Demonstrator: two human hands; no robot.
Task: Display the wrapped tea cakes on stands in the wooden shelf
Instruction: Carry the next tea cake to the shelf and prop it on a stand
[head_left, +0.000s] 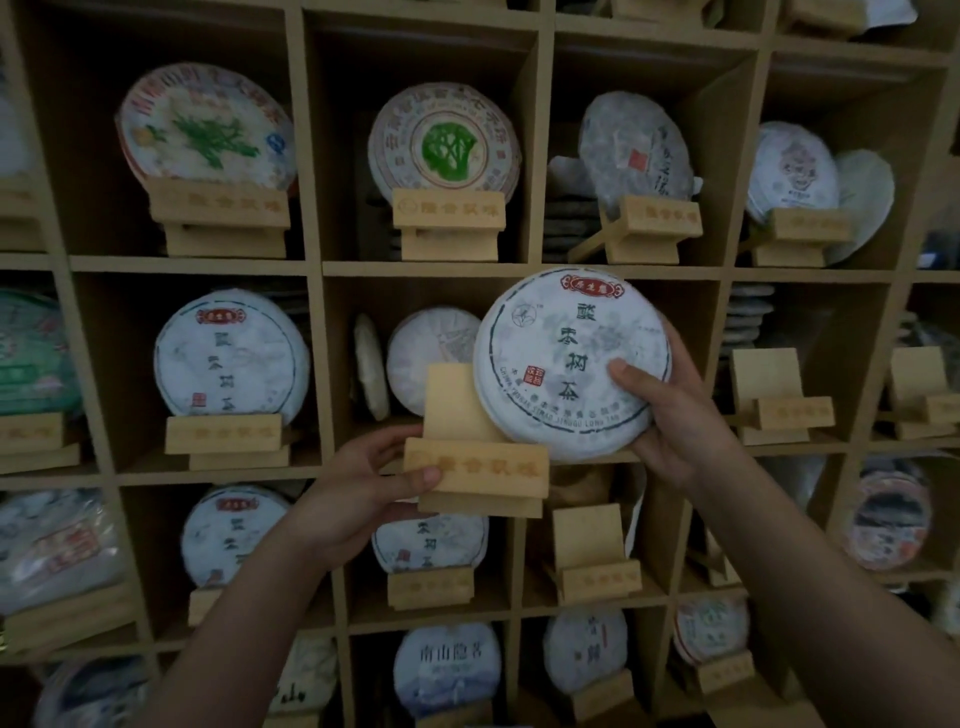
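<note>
Both hands are up in front of the shelf (311, 267), apart from each other, each clamped on its own thing. Left hand (363, 480) grips a wooden stand (475, 467) by its left end, thumb on the front lip, fingers behind. Right hand (675, 415) holds a wrapped tea cake (569, 364) by its lower right edge, thumb pressed on the paper face. This cake leans tilted against the stand's back plate, its bottom rim at the lip; whether it is fully seated cannot be told. Stand and cake are held in the air before the middle compartment, not on a shelf board.

Counted: two hands, one held stand, one held cake. Top row shows four cakes on stands in four compartments, the rightmost with a second cake behind it. Middle row has one matching cake (231, 356) on a stand to the left, two loose cakes (415, 358) standing at the back of the middle compartment, and two empty stands (779, 400) to the right. Below, an empty stand (592, 556) sits right of centre, with further cakes on stands around it; the edges are too blurred to count.

Shelf is a grid of pale wood with dark recesses. Light in the room is dim.
</note>
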